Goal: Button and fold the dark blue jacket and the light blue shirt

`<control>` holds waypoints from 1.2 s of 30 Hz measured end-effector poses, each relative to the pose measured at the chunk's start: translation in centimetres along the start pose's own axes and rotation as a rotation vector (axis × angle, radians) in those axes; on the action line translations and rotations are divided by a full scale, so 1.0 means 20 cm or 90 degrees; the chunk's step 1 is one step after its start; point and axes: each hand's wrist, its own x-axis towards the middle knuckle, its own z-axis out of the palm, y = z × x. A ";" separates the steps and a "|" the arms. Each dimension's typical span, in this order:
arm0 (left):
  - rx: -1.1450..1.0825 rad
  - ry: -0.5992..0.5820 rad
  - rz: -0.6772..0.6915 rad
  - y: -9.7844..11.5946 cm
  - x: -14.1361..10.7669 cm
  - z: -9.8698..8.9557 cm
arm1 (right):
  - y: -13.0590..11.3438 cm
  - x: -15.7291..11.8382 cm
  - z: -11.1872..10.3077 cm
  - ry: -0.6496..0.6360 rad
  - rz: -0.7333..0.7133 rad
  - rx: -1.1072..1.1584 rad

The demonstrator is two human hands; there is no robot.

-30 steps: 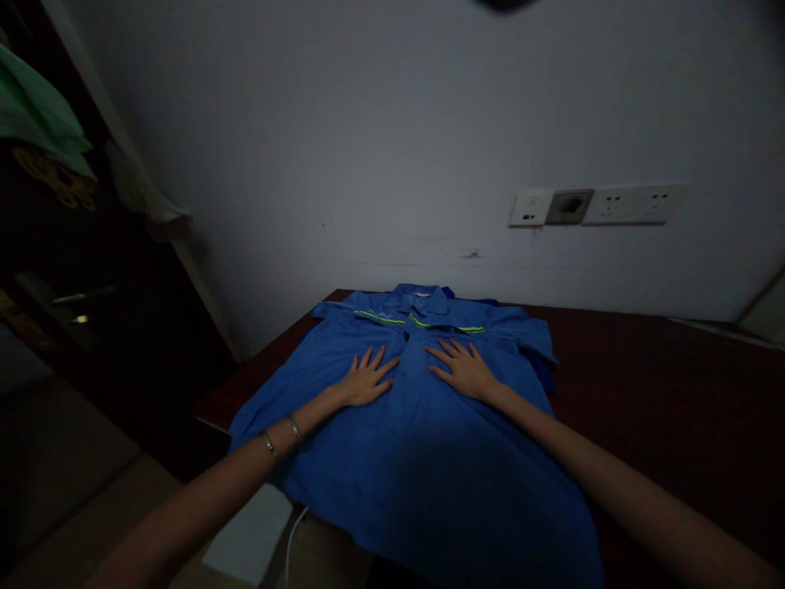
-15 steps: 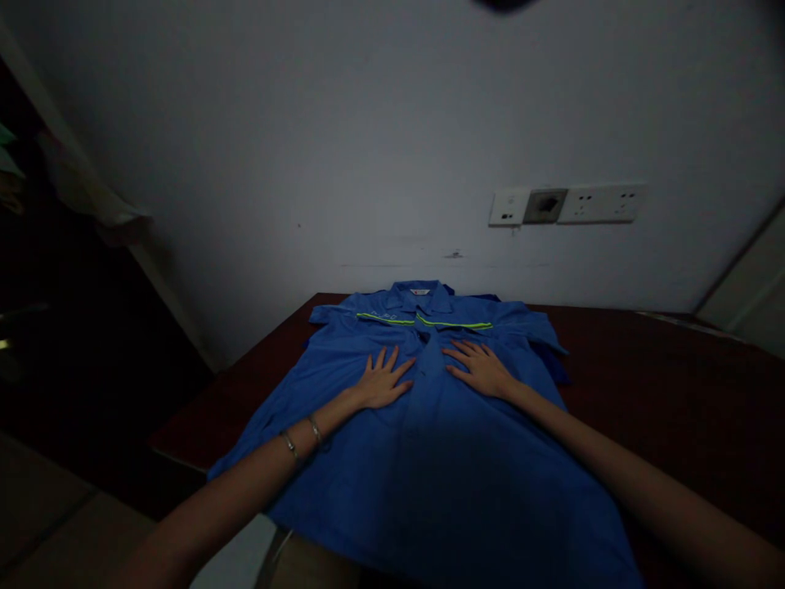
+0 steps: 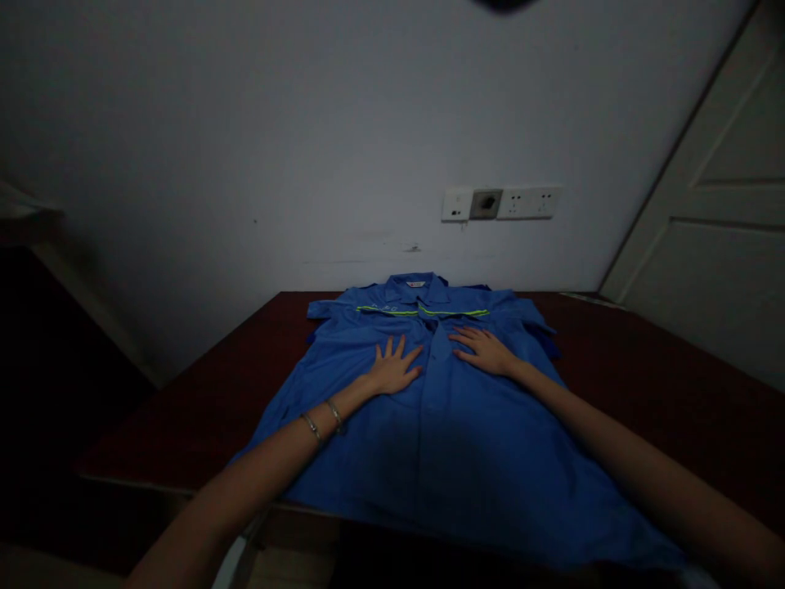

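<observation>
A blue short-sleeved shirt lies front up on a dark red table, its collar toward the wall and its hem over the near edge. Yellow-green piping crosses the chest. My left hand rests flat with spread fingers on the shirt, left of the button strip. On the other side of the strip, my right hand lies on the cloth, fingers stretched out and slightly apart. Neither hand grips anything. Darker blue cloth shows from beneath the shirt at the right sleeve.
Behind the table stands a pale wall with a row of sockets. A white panelled door is at the right. The lower left is very dark.
The view has shifted, showing more of the door. The lower shirt appears spread wider to the right. Both hands remain on the cloth, with my left hand nearer the button strip.
</observation>
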 end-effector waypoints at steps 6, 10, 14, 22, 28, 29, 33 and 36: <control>-0.099 0.060 -0.024 -0.02 0.06 -0.05 | -0.18 -0.07 -0.14 0.043 0.033 -0.013; -0.386 0.233 -0.241 0.02 0.20 -0.18 | -0.43 -0.19 -0.25 0.059 -0.016 0.069; -0.796 0.374 -0.413 0.12 0.25 -0.27 | -0.62 -0.30 -0.28 0.008 -0.066 0.178; -1.149 0.294 -0.459 0.31 0.07 -0.16 | -0.67 -0.28 -0.17 -0.039 -0.015 0.408; -0.855 0.063 -0.344 0.30 -0.02 -0.15 | -0.66 -0.26 -0.12 -0.090 0.025 0.550; -0.789 0.026 -0.323 0.29 -0.05 -0.15 | -0.66 -0.26 -0.11 -0.090 0.027 0.576; -0.628 -0.080 -0.259 0.25 -0.18 -0.14 | -0.65 -0.27 -0.11 -0.101 0.060 0.681; -0.628 -0.131 -0.208 0.24 -0.27 -0.13 | -0.64 -0.26 -0.11 -0.103 0.080 0.729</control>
